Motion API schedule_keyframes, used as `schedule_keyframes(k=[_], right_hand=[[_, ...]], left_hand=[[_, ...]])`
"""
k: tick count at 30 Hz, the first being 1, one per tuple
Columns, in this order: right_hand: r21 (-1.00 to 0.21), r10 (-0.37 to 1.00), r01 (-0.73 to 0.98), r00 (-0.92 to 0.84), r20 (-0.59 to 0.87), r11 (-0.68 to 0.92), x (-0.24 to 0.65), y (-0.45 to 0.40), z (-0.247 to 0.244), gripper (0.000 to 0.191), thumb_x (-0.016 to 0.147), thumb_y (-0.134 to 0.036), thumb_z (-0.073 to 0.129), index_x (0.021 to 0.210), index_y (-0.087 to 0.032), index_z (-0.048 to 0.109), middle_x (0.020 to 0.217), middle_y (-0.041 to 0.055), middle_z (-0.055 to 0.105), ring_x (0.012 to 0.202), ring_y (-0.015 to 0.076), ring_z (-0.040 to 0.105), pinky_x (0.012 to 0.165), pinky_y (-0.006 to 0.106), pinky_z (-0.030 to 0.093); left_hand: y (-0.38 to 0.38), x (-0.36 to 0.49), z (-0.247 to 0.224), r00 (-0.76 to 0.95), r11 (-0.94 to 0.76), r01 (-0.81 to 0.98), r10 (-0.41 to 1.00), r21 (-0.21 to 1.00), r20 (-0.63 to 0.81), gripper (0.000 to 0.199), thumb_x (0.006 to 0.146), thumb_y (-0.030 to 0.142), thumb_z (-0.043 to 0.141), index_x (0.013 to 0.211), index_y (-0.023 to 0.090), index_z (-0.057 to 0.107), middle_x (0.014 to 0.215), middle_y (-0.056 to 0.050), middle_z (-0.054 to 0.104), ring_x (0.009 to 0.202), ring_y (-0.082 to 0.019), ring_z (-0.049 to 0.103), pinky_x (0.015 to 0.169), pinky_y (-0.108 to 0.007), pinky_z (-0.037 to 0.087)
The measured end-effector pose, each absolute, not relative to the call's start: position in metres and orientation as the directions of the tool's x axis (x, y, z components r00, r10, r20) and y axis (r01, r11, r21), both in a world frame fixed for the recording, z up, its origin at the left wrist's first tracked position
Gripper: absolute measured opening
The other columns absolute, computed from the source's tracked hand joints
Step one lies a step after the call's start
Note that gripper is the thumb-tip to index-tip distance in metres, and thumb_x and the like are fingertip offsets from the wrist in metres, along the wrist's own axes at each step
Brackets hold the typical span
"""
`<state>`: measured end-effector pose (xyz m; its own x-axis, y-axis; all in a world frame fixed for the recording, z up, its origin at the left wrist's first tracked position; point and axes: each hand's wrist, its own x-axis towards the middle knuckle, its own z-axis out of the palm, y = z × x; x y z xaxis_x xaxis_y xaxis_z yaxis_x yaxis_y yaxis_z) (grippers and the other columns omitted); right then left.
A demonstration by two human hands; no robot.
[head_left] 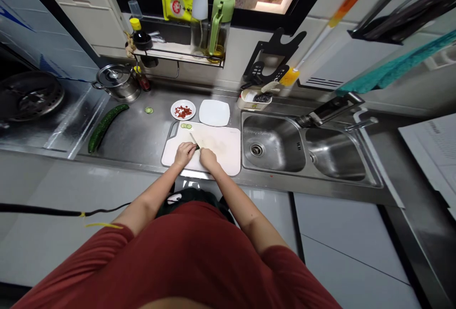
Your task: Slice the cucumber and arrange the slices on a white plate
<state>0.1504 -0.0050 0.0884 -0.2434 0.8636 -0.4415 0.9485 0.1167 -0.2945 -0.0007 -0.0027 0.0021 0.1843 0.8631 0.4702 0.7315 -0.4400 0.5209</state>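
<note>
A kitchen knife (pixel 194 139) is in my right hand (pixel 209 159), its fingers closed around the handle and its narrow blade pointing up and to the left. Beside it, my left hand (pixel 184 154) is closed over a small dark green cucumber piece (pixel 197 147), most of it hidden under the fingers. Both hands are over a white cutting board (pixel 223 145). Pale green cucumber slices (pixel 185 126) lie at the board's far left edge. A long whole cucumber (pixel 107 126) rests on the steel counter to the left, and a few more slices (pixel 148 110) sit near it.
Behind the board stand a plate of chopped red pieces (pixel 183 110) and a square white plate (pixel 214 112). A double sink (pixel 274 140) with a faucet (pixel 329 109) is on the right. At the back left is a lidded steel pot (pixel 117 82), below a bottle shelf (pixel 178 52).
</note>
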Motion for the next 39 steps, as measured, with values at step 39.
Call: schedule_keyframes(k=[39], right_hand=[[-0.281,0.852,0.955,-0.226,-0.472,0.098,0.151,-0.006,0.090,0.028,0.087,-0.007,0.044,0.110,-0.013,0.060,0.107,0.0140,0.066,0.100,0.0204,0.064,0.079,0.025,0.047]], left_hand=[[-0.003,-0.001,0.005,0.188,-0.426,0.733,0.876,0.530,0.445,0.023,0.092,0.029,0.047,0.101,0.021,0.067,0.098,-0.007,0.068,0.092,-0.020,0.059,0.085,-0.038,0.047]])
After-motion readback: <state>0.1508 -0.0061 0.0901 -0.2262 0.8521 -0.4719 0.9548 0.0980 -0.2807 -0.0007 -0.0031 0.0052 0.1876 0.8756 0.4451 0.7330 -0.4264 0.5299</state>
